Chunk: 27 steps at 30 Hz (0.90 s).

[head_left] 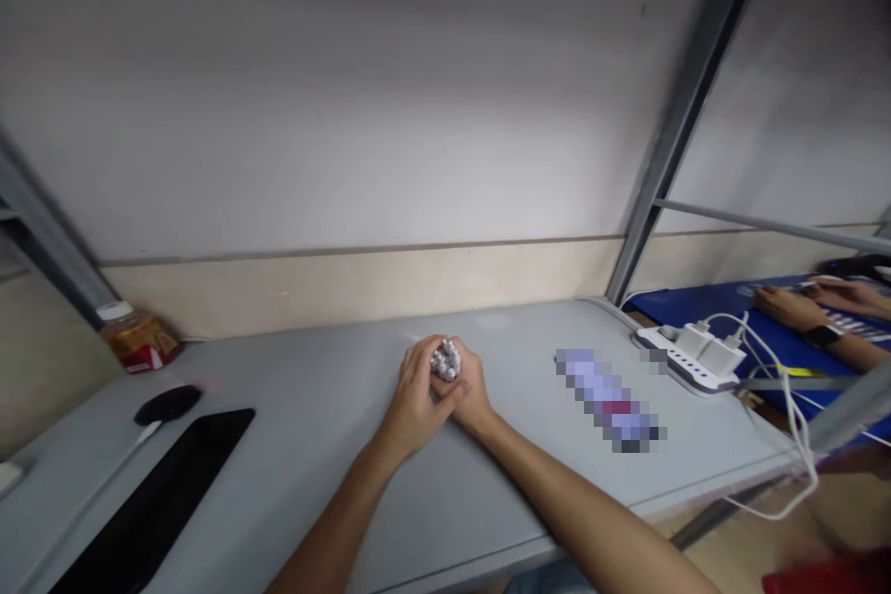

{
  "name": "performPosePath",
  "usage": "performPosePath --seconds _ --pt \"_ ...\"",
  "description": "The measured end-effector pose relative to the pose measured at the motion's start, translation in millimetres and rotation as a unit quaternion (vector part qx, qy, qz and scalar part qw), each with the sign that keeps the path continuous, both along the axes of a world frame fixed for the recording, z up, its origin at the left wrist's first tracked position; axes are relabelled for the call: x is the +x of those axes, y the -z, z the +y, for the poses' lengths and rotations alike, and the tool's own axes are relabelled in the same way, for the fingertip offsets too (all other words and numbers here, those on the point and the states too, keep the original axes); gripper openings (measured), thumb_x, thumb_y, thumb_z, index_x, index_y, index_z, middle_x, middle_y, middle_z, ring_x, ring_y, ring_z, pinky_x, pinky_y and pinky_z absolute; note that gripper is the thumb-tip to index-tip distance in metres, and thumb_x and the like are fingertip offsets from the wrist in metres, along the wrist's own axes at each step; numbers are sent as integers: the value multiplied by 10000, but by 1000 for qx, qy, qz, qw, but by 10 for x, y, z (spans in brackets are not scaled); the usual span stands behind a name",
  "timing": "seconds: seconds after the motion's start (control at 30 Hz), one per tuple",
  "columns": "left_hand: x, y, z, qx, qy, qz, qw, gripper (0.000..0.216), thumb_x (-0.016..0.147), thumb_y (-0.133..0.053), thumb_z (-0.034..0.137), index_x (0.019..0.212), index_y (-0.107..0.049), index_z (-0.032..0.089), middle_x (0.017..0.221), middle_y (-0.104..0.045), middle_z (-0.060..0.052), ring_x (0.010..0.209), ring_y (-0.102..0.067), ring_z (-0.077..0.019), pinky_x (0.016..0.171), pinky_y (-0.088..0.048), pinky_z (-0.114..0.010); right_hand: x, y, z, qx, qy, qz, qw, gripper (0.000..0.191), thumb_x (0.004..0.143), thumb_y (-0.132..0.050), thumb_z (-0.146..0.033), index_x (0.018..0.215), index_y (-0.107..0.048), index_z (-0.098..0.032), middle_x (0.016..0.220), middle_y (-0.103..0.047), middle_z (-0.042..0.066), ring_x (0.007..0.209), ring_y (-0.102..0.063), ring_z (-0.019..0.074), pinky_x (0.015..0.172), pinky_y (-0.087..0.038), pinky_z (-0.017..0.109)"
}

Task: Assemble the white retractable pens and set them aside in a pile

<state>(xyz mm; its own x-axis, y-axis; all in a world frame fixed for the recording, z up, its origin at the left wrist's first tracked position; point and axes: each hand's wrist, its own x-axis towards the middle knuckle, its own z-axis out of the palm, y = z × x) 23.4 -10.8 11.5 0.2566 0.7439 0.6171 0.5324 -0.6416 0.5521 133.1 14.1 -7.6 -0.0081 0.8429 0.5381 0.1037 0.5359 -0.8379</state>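
Above the middle of the grey desk (313, 418), both my hands are wrapped round a bundle of slim, white-and-grey, pen-like sticks (446, 359). Its round ends show in a cluster between my fingers; the rest of its length is hidden in my grip. My left hand (416, 399) closes round the left side, its thumb reaching across below the ends. On the right, my right hand (474, 382) is closed round the bundle too, with its fingers partly hidden behind the left hand.
Left are a bottle (139, 339), a black round pad (168, 405) with a white cable and a long black flat object (163, 492). Right are a pixelated phone-like object (605, 397) and a power strip (686, 362). Beyond a metal post (668, 148), another person's hands (794, 311) work.
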Motion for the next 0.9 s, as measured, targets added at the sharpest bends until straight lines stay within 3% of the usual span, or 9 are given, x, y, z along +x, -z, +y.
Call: performPosePath --seconds 0.13,0.47,0.73,0.9 --pt "-16 -96 -28 -33 6 -38 999 414 855 -556 295 1250 -439 244 1246 -528 -91 1186 -488 -229 1029 -386 -411 -83 2 -31 -5 -74 39 996 153 694 -603 -227 818 -523 -184 673 -500 -39 590 -414 104 546 -384 208" --pt "-92 -188 3 -120 29 -125 984 318 852 -551 310 1151 -513 211 1169 -614 -86 1022 -607 -191 907 -473 -333 -122 2 46 -13 -157 7 988 28 697 -546 -207 718 -536 -192 676 -534 -19 619 -472 125 594 -437 233" --pt "-152 -203 41 -157 47 -182 970 263 819 -599 353 1022 -515 209 944 -639 -27 877 -617 -159 829 -490 -291 -99 4 34 -55 -214 7 975 232 628 -642 -211 855 -592 -205 807 -591 -7 715 -538 149 634 -495 253" --pt "-187 -217 41 -187 51 -199 961 290 773 -648 349 999 -522 221 835 -602 19 745 -590 -122 699 -482 -229 -94 -53 -14 -103 -286 22 952 312 578 -706 -189 863 -582 -205 756 -575 -30 668 -525 124 590 -482 229"
